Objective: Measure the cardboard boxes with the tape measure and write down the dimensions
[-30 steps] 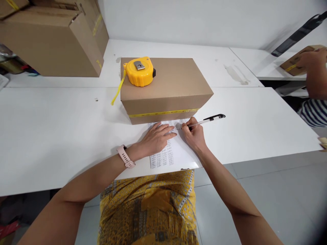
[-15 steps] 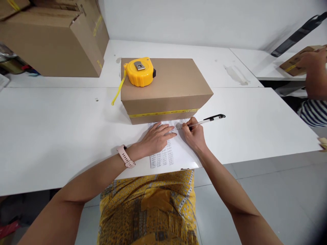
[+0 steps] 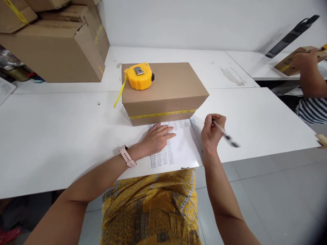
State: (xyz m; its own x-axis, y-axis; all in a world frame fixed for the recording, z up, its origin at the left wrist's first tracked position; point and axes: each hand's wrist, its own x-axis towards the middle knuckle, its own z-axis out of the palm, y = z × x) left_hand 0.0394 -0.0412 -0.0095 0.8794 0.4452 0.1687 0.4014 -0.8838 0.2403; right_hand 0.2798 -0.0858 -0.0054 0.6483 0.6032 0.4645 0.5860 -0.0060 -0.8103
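My left hand (image 3: 156,138) lies flat with spread fingers on a printed sheet of paper (image 3: 178,149) at the near edge of the white table (image 3: 51,136). Right of the sheet, my right hand (image 3: 212,131) is closed on a pen (image 3: 226,135), which is blurred and points out to the right. Behind the paper stands a brown cardboard box (image 3: 173,86) sealed with yellow tape. A yellow tape measure (image 3: 139,76) rests on the box's top left part, its strap hanging over the edge.
Large cardboard boxes (image 3: 56,47) are stacked at the back left. At the far right another person's hand (image 3: 304,61) holds a small cardboard box (image 3: 291,61) over a second table; a striped sleeve (image 3: 311,110) shows below it.
My right hand has lifted the pen off the paper and moved right, turning the pen outward. My left hand stays on the sheet. The view shifted slightly.
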